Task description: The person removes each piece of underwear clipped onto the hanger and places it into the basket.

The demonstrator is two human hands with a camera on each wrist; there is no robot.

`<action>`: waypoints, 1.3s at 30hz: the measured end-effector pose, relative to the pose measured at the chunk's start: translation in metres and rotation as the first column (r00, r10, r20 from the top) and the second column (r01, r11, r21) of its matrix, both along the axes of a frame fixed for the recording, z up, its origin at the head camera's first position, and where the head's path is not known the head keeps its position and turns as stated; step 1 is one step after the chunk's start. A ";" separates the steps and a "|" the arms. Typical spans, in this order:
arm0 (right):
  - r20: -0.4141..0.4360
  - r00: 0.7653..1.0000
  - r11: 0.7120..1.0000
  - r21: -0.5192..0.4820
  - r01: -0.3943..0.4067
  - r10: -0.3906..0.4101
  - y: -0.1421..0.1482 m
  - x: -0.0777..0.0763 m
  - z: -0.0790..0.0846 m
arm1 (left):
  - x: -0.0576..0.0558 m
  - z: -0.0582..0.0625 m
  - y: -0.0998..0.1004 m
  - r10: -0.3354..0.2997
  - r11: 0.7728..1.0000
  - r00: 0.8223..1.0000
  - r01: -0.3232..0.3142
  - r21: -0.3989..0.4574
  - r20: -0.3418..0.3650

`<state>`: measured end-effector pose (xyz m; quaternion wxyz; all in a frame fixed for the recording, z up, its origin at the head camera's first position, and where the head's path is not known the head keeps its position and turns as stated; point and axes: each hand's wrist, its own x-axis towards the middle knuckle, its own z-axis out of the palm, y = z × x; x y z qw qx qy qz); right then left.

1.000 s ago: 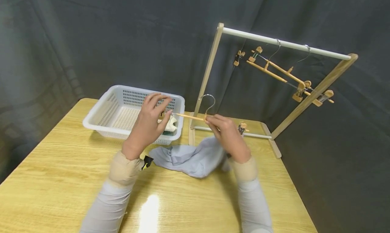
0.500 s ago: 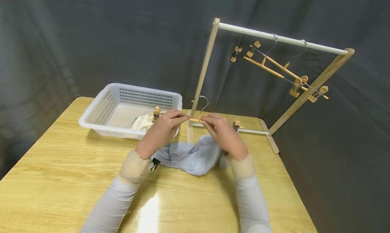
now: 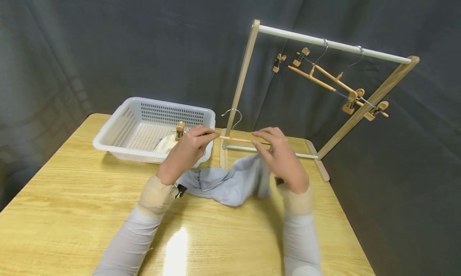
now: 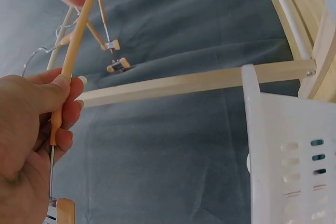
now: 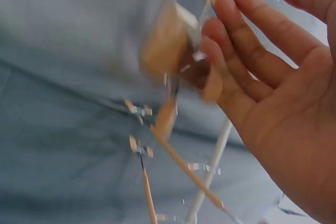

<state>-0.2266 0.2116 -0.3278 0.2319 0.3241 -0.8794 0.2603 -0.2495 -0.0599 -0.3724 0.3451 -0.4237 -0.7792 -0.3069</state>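
Between the hands a clip hanger (image 3: 235, 139) with a wooden bar and metal hook is held above the table. My left hand (image 3: 185, 154) grips its left part; in the left wrist view the thumb and fingers curl round the bar (image 4: 79, 35). My right hand (image 3: 282, 160) is at the hanger's right part. Its fingers are loosely extended in the right wrist view, beside a blurred wooden clip (image 5: 165, 45); contact is unclear. Light blue-grey cloth (image 3: 234, 184) hangs from that end and trails onto the table. The left clip (image 3: 179, 131) shows beyond my left hand.
A white plastic basket (image 3: 119, 125) stands at the back left with cream cloth (image 3: 166, 143) in it. A small rack with a white rail (image 3: 288, 33) stands at the back right, bearing two clip hangers (image 3: 311, 79). Dark curtain surrounds the wooden table (image 3: 216, 236).
My left hand, loosely spread near the left clip a second ago, has moved right and taken hold of the bar. My right hand has left the bar's middle and moved right, towards the clothed end.
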 end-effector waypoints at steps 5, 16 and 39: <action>-0.026 0.999 0.997 -0.074 0.034 -0.036 0.022 0.001 0.006 | 0.000 0.003 -0.006 -0.007 1.000 1.000 0.008 0.025 -0.021; 0.196 0.974 0.993 0.005 0.118 -0.116 0.042 -0.007 0.004 | 0.000 0.005 -0.011 -0.005 0.999 0.999 0.007 0.042 -0.051; -0.016 1.000 0.990 -0.140 -0.022 0.020 0.029 0.008 0.023 | -0.002 0.008 -0.014 -0.033 0.997 0.998 0.037 0.062 -0.061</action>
